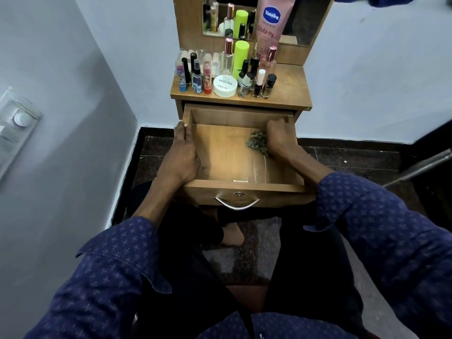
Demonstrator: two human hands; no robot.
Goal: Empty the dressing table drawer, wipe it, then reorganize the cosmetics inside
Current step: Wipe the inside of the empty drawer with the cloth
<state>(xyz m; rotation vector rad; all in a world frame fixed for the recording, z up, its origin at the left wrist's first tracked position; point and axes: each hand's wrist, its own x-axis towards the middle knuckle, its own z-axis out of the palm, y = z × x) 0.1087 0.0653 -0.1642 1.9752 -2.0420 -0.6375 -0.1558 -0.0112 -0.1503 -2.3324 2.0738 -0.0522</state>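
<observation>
Left hand (184,152): you grip the left wall of the drawer (241,185).
Right hand (278,138): you hold the cloth (256,143) on the drawer floor.

"Vaseline" — pink tube (274,23)

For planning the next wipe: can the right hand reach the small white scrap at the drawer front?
Probably yes. The right hand holds the cloth inside the drawer; nothing lies between it and the scrap.
</observation>
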